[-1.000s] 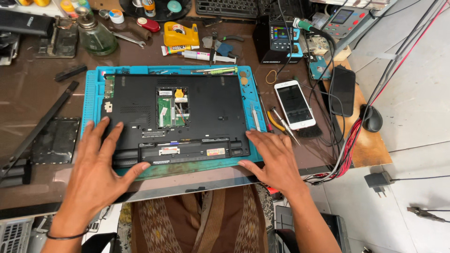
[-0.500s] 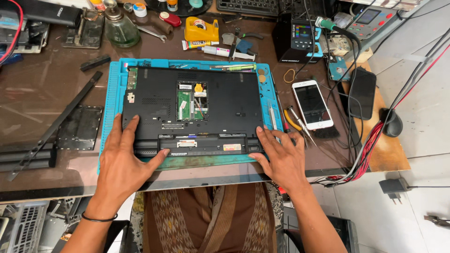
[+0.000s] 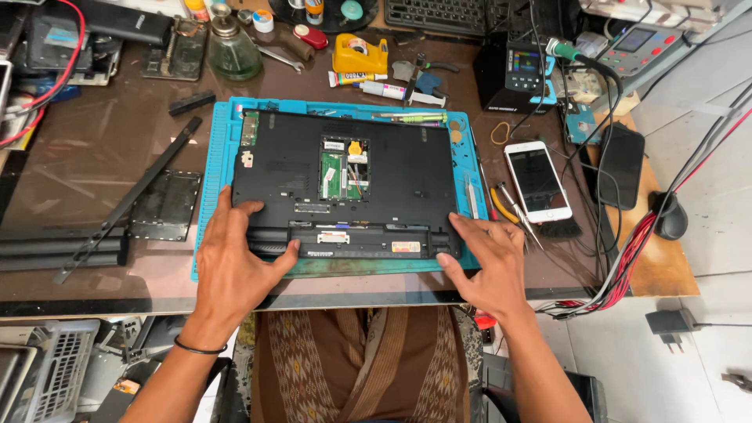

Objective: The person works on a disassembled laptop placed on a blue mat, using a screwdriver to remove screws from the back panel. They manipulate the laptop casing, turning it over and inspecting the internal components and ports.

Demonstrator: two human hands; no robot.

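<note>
Black laptop (image 3: 345, 188) is lying belly-up on the blue mat (image 3: 215, 157), left hand (image 3: 235, 262) and right hand (image 3: 489, 262) pressing flat, fingers spread, bracing its near corners without grasping.

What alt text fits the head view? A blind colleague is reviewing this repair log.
Two bare hands, left hand and right hand, rest on the near edge of an upturned black laptop with an open memory bay, lying on a blue work mat. A white smartphone lies to the right on a cluttered brown workbench.
</note>
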